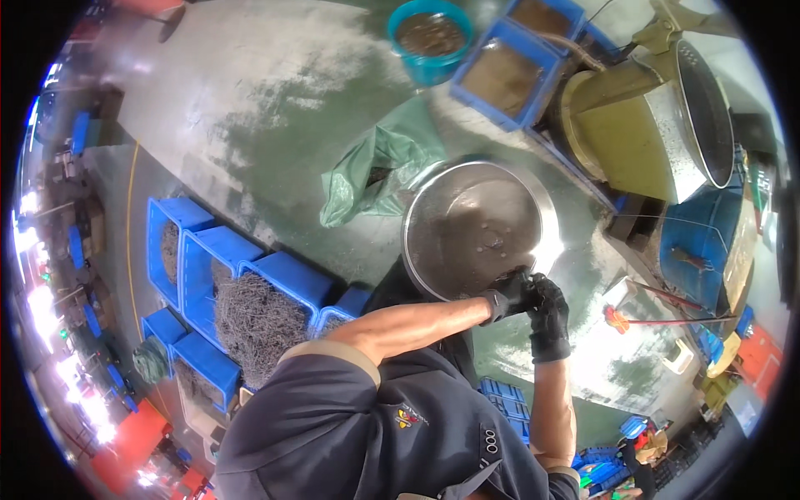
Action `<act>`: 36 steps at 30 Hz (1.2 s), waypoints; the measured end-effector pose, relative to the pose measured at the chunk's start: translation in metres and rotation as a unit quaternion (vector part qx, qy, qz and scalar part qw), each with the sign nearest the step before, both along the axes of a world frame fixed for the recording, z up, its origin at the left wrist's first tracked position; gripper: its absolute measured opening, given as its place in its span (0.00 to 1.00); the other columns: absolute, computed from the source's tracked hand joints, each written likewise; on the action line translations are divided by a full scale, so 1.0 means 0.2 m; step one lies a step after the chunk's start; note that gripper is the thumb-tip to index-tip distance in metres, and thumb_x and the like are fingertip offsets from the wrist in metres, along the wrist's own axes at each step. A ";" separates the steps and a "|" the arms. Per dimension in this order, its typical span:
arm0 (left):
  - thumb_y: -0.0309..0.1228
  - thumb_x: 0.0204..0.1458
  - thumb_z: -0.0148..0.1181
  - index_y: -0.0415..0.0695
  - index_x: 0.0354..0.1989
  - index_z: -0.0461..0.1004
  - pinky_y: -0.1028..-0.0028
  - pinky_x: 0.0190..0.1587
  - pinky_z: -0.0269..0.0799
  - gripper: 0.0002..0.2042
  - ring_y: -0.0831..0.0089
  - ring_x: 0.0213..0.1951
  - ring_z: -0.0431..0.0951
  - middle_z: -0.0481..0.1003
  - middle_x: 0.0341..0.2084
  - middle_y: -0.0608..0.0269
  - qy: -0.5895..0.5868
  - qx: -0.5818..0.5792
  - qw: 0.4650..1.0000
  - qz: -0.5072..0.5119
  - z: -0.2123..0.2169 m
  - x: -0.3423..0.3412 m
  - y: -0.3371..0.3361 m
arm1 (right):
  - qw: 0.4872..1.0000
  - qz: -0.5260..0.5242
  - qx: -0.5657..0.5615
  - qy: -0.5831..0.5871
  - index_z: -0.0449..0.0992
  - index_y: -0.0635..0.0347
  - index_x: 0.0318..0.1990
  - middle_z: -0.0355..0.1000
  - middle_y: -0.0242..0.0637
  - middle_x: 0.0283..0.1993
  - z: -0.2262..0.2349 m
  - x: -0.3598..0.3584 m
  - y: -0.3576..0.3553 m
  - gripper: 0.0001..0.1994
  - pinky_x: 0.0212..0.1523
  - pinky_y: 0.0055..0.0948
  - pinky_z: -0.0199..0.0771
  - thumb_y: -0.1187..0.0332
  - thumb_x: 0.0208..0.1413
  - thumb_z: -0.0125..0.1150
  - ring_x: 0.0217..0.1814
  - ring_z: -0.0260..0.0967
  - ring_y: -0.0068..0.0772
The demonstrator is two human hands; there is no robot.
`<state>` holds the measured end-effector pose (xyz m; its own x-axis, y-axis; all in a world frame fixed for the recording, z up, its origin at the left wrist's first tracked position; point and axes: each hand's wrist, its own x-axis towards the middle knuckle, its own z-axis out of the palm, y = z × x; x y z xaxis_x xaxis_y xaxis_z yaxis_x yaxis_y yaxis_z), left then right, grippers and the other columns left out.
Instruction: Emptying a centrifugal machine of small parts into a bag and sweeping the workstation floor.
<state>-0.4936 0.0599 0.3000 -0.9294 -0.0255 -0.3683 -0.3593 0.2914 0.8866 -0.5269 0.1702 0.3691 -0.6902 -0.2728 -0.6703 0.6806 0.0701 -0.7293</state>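
Close two-handed work, grip unclear

We find the black-gloved left hand [507,303] and the black-gloved right hand [550,318] drawn together, fingers curled. Whether they pinch anything we cannot tell; dark glove hides whatever may lie between. The wide, round, silvery metal basin [545,204] sits directly ahead, its near edge just beside the gloves; contact uncertain.

Handling, our judgement: stiff, not fragile, likely heavy if loaded, slippery if the sheen inside is wet. Best hold: the rim, one hand on each of two opposite sides.

Looks: bright rim, strong glare on the right, duller grey-brown interior, small dark patches near the middle too faint for us to name.

Farther out: a crumpled green plastic sack [408,133] beyond the basin's left; left, a blue plastic bin [287,277] heaped with thin grey wiry pieces [260,325]; beyond, a round teal bucket [430,72].
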 end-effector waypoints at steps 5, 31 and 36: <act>0.33 0.50 0.49 0.39 0.34 0.71 0.66 0.38 0.68 0.10 0.59 0.37 0.73 0.72 0.31 0.50 -0.042 0.019 0.999 -0.007 -0.09 -0.06 0.17 | 0.970 -0.168 -0.111 -0.134 0.68 0.62 0.52 0.71 0.34 0.43 -0.32 -0.02 0.18 0.17 0.40 0.23 0.71 0.62 0.59 0.48 0.39 0.68 0.26; 0.38 0.53 0.45 0.44 0.35 0.76 0.66 0.39 0.70 0.14 0.57 0.37 0.76 0.77 0.33 0.53 -0.184 -0.063 0.978 0.072 -0.17 -0.60 0.94 | 0.970 -0.171 0.143 0.098 0.68 0.55 0.51 0.64 0.27 0.26 0.69 -0.57 1.72 0.15 0.23 0.21 0.69 0.65 0.56 0.54 0.23 0.61 0.17; 0.33 0.51 0.55 0.42 0.34 0.74 0.72 0.29 0.69 0.08 0.72 0.24 0.73 0.74 0.23 0.63 0.009 0.050 0.999 -0.009 0.55 -1.04 1.02 | 0.926 -0.200 0.242 0.211 0.71 0.56 0.52 0.60 0.20 0.22 1.22 -0.91 2.03 0.16 0.21 0.13 0.52 0.63 0.57 0.53 0.21 0.55 0.12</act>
